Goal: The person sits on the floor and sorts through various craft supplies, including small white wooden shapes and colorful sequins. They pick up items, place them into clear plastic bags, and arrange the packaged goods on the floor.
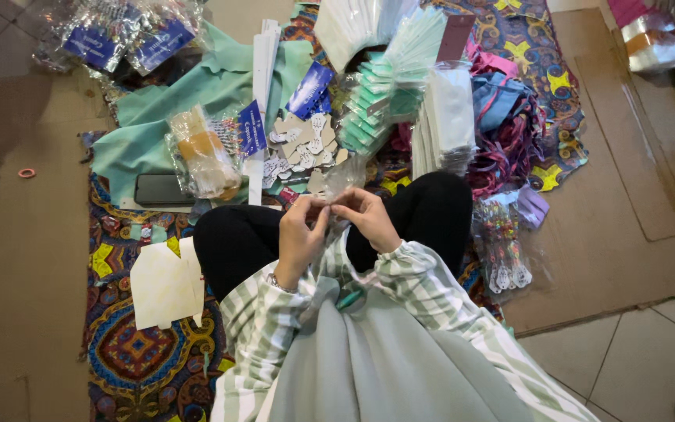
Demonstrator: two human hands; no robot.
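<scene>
I sit cross-legged on a patterned cloth [142, 352]. My left hand [300, 234] and my right hand [369, 215] meet in front of my knees, fingers pinched together on a small clear plastic bag [343, 178] that sticks up between them. What is inside the bag is too small to tell. Just beyond my hands lies a heap of small white cut-out cards [298, 148].
Stacks of mint-green packets [380, 86] and white packets [447, 117] lie ahead. A teal cloth [166, 117], a bag with an orange item [201, 156], a dark phone [162, 190], white paper shapes [166, 285] and a bag of trinkets [501, 250] surround me on brown cardboard [611, 211].
</scene>
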